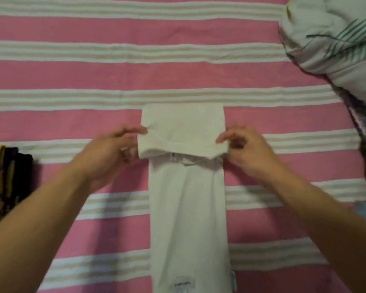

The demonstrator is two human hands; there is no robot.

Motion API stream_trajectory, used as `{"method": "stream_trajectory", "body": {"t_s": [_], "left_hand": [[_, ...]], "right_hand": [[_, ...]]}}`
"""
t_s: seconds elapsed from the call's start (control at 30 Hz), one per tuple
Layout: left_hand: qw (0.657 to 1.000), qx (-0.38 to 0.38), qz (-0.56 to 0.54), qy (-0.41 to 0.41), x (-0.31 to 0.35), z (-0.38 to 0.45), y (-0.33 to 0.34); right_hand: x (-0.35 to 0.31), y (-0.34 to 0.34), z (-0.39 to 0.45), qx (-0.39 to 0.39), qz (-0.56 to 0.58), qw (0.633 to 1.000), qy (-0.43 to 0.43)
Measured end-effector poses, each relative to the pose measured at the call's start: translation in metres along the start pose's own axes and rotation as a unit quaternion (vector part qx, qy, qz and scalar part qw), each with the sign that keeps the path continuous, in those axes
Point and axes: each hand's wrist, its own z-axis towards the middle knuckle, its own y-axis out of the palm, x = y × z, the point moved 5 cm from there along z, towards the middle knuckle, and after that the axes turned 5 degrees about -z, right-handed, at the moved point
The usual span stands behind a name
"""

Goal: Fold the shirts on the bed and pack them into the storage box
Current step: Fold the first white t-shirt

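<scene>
A white shirt (pixel 188 208) lies in a long narrow strip down the middle of the bed (pixel 72 77), which is covered in a pink sheet with pale stripes. The far end of the strip is turned back toward the person, making a doubled flap whose near edge sits between the two hands. The left hand (pixel 106 153) pinches the left corner of that flap: the thumb lies on top of the cloth at the edge and the fingers (pixel 129 153) curl under it. The right hand (pixel 247 151) pinches the right corner in the same way, thumb and fingers closed on the fold's rim. The flap's near edge is raised a little off the layer below, where a neck label shows. Both forearms reach in from the near side, one on each side of the strip. A dark patterned garment (pixel 6 180) lies at the left edge, well apart from the shirt. A pale quilt (pixel 334 39) is bundled at the upper right.
</scene>
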Motion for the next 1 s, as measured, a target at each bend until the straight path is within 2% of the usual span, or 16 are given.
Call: {"method": "stream_trajectory", "body": {"t_s": [0.1,0.2,0.3,0.4,0.57,0.67,0.7,0.77,0.83,0.87,0.9,0.93,0.97,1.0], "left_hand": [[0.998,0.041,-0.015,-0.052,-0.038,-0.013,-0.002],[0.997,0.074,0.033,0.001,-0.049,-0.016,0.002],[0.990,0.112,0.078,0.047,-0.045,-0.013,0.006],[0.986,0.136,0.082,0.058,-0.037,-0.009,0.008],[0.979,0.107,0.168,0.030,-0.047,-0.017,0.007],[0.958,0.076,0.274,0.028,-0.053,-0.026,0.009],[0.938,0.045,0.341,0.036,-0.050,-0.028,0.010],[0.872,-0.036,0.486,0.042,-0.038,-0.030,0.014],[0.817,-0.059,0.568,0.082,-0.012,-0.025,0.016],[0.797,-0.029,0.587,0.141,0.005,-0.020,0.018],[0.767,0.010,0.596,0.235,0.023,-0.012,0.022],[0.722,0.031,0.605,0.333,0.035,-0.004,0.032],[0.667,0.025,0.630,0.397,0.036,0.008,0.045],[0.620,0.005,0.661,0.422,0.027,0.024,0.057]], "right_hand": [[0.020,0.016,-0.024,0.028,-0.040,0.998,0.042],[0.023,0.023,-0.035,0.062,0.050,0.993,0.089],[0.021,0.023,-0.029,0.114,0.027,0.988,0.105],[0.016,0.017,-0.024,0.143,0.042,0.980,0.133],[0.021,0.013,-0.028,0.082,0.096,0.974,0.189],[0.024,0.015,-0.029,0.036,0.055,0.978,0.198],[0.024,0.014,-0.028,0.025,0.018,0.981,0.191],[0.019,0.006,-0.025,0.021,-0.129,0.979,0.159],[-0.001,-0.007,-0.017,0.075,-0.263,0.958,0.080],[-0.018,-0.010,-0.010,0.113,-0.294,0.949,0.011],[-0.036,-0.007,-0.001,0.139,-0.302,0.940,-0.079],[-0.049,0.001,0.009,0.138,-0.318,0.924,-0.162],[-0.053,0.015,0.022,0.112,-0.358,0.901,-0.220],[-0.050,0.031,0.033,0.073,-0.412,0.874,-0.246]]}}
